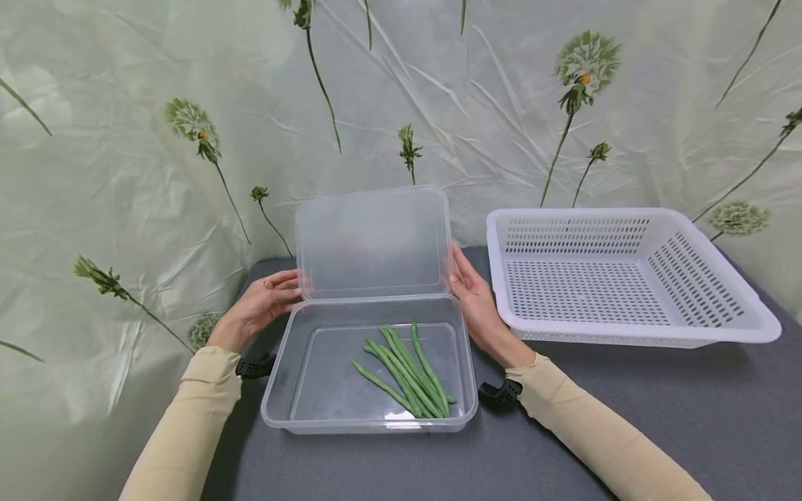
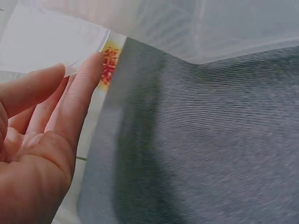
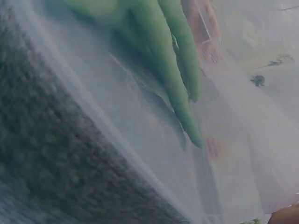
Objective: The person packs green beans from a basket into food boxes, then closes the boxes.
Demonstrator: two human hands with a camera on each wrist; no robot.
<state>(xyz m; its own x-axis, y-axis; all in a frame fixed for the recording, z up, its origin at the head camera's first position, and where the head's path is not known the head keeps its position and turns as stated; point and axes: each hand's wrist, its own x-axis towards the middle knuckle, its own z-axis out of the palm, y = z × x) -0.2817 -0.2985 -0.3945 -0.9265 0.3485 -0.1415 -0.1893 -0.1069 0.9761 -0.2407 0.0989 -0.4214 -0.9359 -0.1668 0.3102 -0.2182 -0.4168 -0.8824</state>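
Beans (image 3: 180, 74) blurred through plastic

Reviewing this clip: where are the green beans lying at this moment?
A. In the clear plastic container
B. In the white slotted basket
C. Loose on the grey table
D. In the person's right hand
A. The green beans lie in a bunch on the floor of the clear plastic container, whose lid stands raised between both hands; the white basket to its right holds nothing.
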